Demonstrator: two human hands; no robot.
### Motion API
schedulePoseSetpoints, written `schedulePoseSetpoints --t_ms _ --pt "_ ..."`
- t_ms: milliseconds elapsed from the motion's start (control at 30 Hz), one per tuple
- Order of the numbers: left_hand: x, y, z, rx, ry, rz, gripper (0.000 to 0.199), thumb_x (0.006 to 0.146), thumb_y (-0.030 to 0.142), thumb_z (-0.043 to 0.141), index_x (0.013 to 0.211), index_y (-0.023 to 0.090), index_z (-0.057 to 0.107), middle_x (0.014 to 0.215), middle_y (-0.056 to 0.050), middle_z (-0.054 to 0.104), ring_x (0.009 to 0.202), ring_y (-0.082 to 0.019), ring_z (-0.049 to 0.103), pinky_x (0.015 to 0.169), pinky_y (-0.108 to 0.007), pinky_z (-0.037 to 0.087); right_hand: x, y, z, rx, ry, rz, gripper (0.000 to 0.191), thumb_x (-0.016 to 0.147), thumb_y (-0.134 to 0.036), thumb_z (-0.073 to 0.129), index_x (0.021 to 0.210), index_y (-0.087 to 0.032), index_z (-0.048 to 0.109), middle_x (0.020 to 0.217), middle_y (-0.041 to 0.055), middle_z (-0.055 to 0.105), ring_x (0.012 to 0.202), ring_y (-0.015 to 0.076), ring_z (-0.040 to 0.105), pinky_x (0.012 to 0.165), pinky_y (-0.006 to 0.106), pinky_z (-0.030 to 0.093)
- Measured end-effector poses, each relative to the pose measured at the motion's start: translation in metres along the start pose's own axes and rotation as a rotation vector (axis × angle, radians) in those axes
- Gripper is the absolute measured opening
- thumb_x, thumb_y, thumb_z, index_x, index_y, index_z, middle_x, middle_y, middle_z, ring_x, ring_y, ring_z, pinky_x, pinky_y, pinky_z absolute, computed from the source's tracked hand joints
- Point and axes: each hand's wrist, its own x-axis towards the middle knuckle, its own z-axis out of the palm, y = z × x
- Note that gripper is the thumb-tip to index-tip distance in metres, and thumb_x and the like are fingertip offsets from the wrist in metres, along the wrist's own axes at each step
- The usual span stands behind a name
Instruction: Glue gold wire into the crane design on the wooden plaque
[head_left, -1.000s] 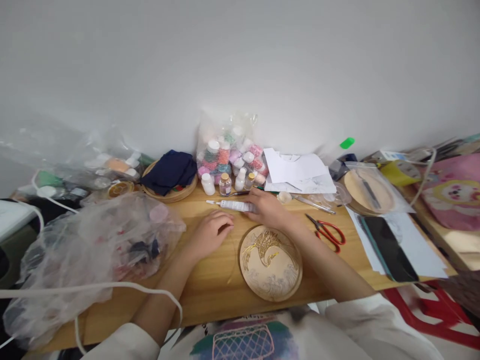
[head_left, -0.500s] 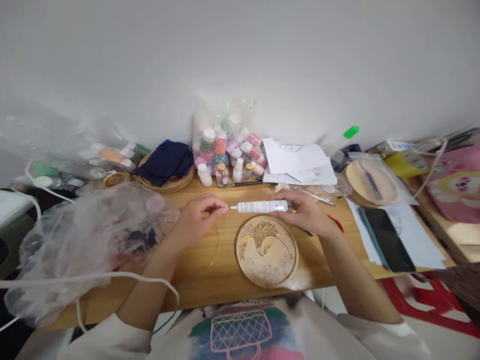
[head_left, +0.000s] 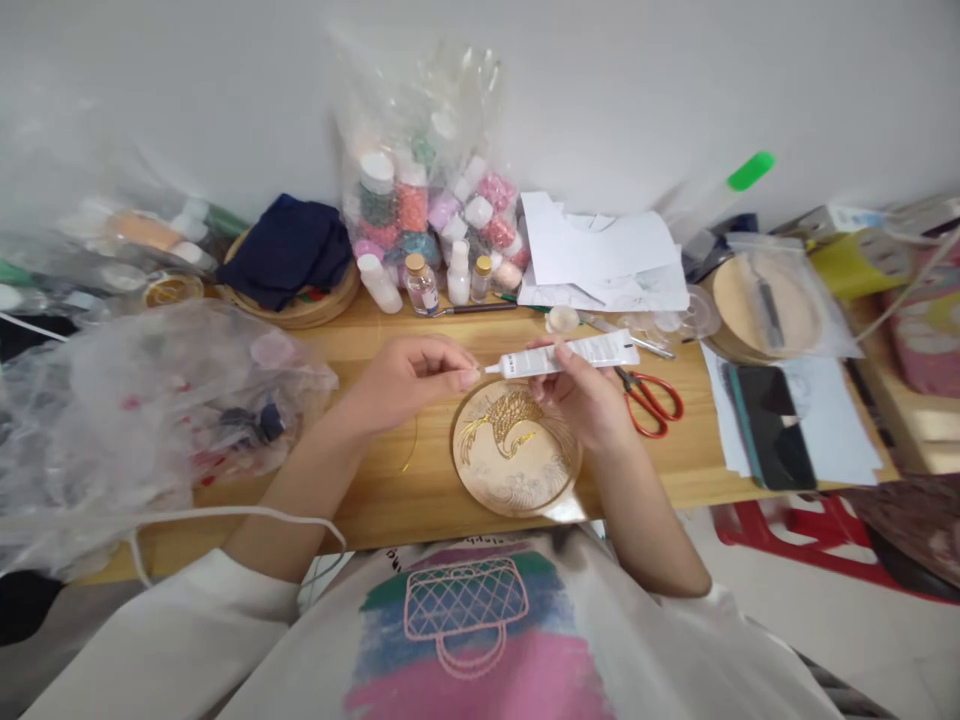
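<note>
My right hand [head_left: 589, 395] is wrapped round a white tube [head_left: 585, 354] above the table, its thin nozzle pointing left. At the nozzle's tip, the thumb and fingers of my left hand [head_left: 412, 380] are pinched together; what they hold is too small to make out. Below the tube lies a round wooden disc [head_left: 499, 470] with a gold wire design on its upper part and drawn lines on its lower part. A thin gold wire [head_left: 412, 445] curves on the table under my left hand.
Red-handled scissors [head_left: 656, 403] lie right of the disc. Farther right is a phone [head_left: 774, 425] on papers. Small bottles [head_left: 421, 287] and a bag of jars [head_left: 420, 200] stand behind. A plastic bag [head_left: 142, 400] and a white cable [head_left: 240, 512] are at the left.
The view has shifted down. My right hand has shifted its grip and now holds the tube around its middle, with the tail free and raised. The scissors are uncovered.
</note>
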Motion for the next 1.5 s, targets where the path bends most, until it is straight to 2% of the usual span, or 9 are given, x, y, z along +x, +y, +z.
schedulePoseSetpoints --t_ms 167,233,367,467,567,667,833,1200,1500 --pt "0.018 -0.002 0.005 -0.006 0.010 -0.005 0.020 0.070 0.036 0.083 0.072 0.017 0.076 0.089 -0.008 0.078 0.083 -0.019 0.070 0.078 -0.030 0.055 0.008 -0.004 -0.014 -0.072 0.142 -0.155 0.042 0.075 -0.063 0.069 0.075 -0.021 0.068 0.054 -0.0026 0.052 0.045 0.0112 0.047 0.040 0.027 0.031" --pt "0.025 -0.007 0.003 -0.037 0.012 -0.032 0.022 0.067 0.037 0.086 0.070 0.018 0.076 0.087 -0.007 0.078 0.083 -0.020 0.071 0.078 -0.031 0.056 0.013 -0.005 -0.023 -0.061 0.248 -0.229 0.041 0.076 -0.062 0.068 0.071 -0.021 0.065 0.056 -0.0017 0.054 0.044 0.0101 0.045 0.039 0.026 0.029" --pt "0.040 -0.025 0.003 -0.321 -0.053 -0.070 0.022 0.064 0.035 0.091 0.068 0.019 0.077 0.080 -0.004 0.075 0.072 -0.013 0.067 0.069 -0.024 0.052 0.022 0.003 -0.032 -0.050 0.413 -0.306 0.039 0.066 -0.055 0.077 0.062 -0.022 0.057 0.058 -0.0026 0.057 0.044 0.0082 0.040 0.036 0.023 0.026" --pt "0.049 -0.041 0.009 -0.536 -0.184 -0.088 0.032 0.060 0.043 0.093 0.065 0.017 0.076 0.077 -0.003 0.072 0.065 -0.008 0.062 0.062 -0.021 0.050 0.025 0.014 -0.030 -0.102 0.401 -0.260 0.038 0.066 -0.053 0.079 0.061 -0.023 0.056 0.049 -0.0064 0.046 0.039 0.0071 0.034 0.034 0.022 0.024" --pt "0.052 -0.053 0.014 -0.596 -0.284 -0.118 0.039 0.059 0.046 0.094 0.061 0.014 0.072 0.078 -0.005 0.070 0.064 -0.009 0.062 0.063 -0.023 0.051 0.024 0.025 -0.025 -0.171 0.381 -0.214 0.037 0.070 -0.054 0.078 0.063 -0.024 0.057 0.046 -0.0080 0.040 0.037 0.0070 0.030 0.034 0.023 0.023" --pt "0.052 -0.058 0.015 -0.633 -0.339 -0.147 0.034 0.063 0.039 0.093 0.064 0.012 0.072 0.080 -0.006 0.070 0.066 -0.010 0.063 0.064 -0.024 0.052 0.024 0.030 -0.022 -0.262 0.372 -0.243 0.034 0.074 -0.050 0.075 0.063 -0.024 0.056 0.049 -0.0062 0.043 0.042 0.0095 0.037 0.039 0.026 0.031" --pt "0.052 -0.054 0.016 -0.640 -0.379 -0.194 0.033 0.063 0.040 0.093 0.066 0.013 0.074 0.081 -0.006 0.071 0.070 -0.011 0.065 0.065 -0.022 0.053 0.027 0.031 -0.022 -0.407 0.367 -0.361 0.031 0.080 -0.042 0.070 0.059 -0.024 0.055 0.052 -0.0044 0.045 0.053 0.0131 0.047 0.053 0.031 0.041" --pt "0.053 -0.047 0.020 -0.644 -0.341 -0.253 0.034 0.055 0.039 0.096 0.064 0.014 0.076 0.078 -0.007 0.074 0.067 -0.012 0.065 0.064 -0.023 0.054 0.026 0.026 -0.016 -0.559 0.435 -0.358 0.037 0.082 -0.051 0.068 0.059 -0.026 0.053 0.053 -0.0025 0.046 0.050 0.0135 0.041 0.050 0.032 0.039" --pt "0.052 -0.047 0.021 -0.670 -0.358 -0.250 0.032 0.056 0.037 0.096 0.068 0.014 0.077 0.079 -0.007 0.075 0.067 -0.012 0.067 0.066 -0.024 0.055 0.026 0.029 -0.019 -0.555 0.392 -0.379 0.032 0.084 -0.040 0.067 0.059 -0.025 0.054 0.053 -0.0042 0.044 0.049 0.0113 0.040 0.049 0.030 0.037"
